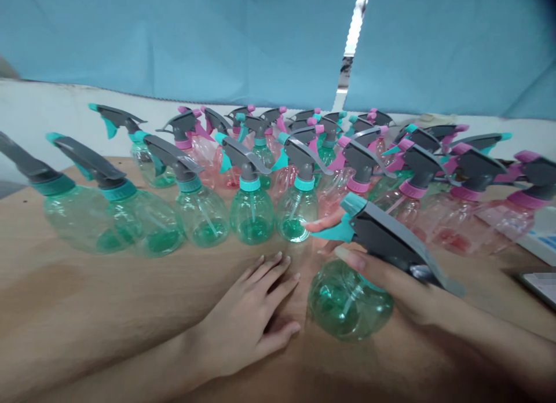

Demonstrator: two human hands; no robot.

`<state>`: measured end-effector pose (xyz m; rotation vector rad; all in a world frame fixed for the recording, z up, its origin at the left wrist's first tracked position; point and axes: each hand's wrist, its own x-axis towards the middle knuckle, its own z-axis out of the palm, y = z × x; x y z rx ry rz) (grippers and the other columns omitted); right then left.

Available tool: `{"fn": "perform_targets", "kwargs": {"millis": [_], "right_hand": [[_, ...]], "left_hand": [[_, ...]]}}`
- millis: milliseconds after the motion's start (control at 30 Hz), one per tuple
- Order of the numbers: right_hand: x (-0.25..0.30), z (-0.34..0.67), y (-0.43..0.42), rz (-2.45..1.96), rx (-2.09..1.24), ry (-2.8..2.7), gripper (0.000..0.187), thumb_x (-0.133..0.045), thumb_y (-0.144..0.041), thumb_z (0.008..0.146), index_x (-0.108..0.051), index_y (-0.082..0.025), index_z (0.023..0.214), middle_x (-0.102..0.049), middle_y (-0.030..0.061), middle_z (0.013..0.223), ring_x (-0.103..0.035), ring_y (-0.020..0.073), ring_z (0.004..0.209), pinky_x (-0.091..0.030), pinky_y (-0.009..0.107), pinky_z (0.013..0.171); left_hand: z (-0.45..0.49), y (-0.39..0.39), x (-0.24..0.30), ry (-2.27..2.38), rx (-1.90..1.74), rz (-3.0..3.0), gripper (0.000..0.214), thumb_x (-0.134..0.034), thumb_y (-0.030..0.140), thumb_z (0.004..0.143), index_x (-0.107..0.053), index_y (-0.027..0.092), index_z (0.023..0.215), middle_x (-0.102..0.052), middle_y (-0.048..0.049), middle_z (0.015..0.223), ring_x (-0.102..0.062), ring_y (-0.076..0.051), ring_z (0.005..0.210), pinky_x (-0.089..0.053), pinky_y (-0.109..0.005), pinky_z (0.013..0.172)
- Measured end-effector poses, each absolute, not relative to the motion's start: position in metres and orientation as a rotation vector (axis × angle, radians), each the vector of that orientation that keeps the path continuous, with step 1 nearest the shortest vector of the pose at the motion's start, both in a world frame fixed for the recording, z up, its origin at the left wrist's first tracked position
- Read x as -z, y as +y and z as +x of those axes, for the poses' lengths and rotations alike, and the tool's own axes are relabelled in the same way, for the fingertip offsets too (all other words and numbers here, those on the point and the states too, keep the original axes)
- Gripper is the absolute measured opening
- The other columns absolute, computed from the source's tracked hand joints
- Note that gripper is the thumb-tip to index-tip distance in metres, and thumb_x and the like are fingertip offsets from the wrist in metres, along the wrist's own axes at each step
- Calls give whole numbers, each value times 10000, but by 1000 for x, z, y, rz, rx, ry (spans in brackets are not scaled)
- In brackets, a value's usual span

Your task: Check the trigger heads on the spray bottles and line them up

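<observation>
My right hand point(391, 281) grips a green spray bottle point(347, 301) by its neck, under the grey and teal trigger head point(386, 238), with the forefinger stretched along the trigger. The bottle is tilted just above or on the wooden table point(108, 310). My left hand point(252, 319) lies flat and open on the table just left of that bottle, holding nothing. A row of green spray bottles point(252, 212) stands right behind both hands.
Several pink spray bottles point(469, 212) crowd the back and right of the table. More green ones point(117, 218) stand at the left. A flat white and blue object point(538, 235) and a dark-edged flat thing point(538, 287) lie at the right edge. Blue curtain point(195, 38) hangs behind.
</observation>
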<state>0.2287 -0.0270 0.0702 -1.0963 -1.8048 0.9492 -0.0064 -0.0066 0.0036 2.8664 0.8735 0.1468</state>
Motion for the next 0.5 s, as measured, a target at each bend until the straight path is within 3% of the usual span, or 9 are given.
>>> {"fn": "perform_targets", "kwargs": {"millis": [333,500], "right_hand": [[-70,227,-25,-1073,-926,-1800,228,-531,-385,915,-740,-295,918,-575,-15,519,-615,175,527,-525,278,490],[-60,231,-21,-1073,-945,-1791,256,-513,-429,917,-721,-287,964,-626,-2,612,-618,167,566,-545,283,548]], "left_hand": [[-7,-6,-3,865,-187,2863,591,-479,487,956,-407,147,1433,-337,-120,1516,-273,-298,1402,-275,-486,1114],[-6,-6,-3,861,-174,2871,594,-486,479,955,-414,129,1429,-339,-131,1513,-275,-303,1400,-281,-487,1112]]}}
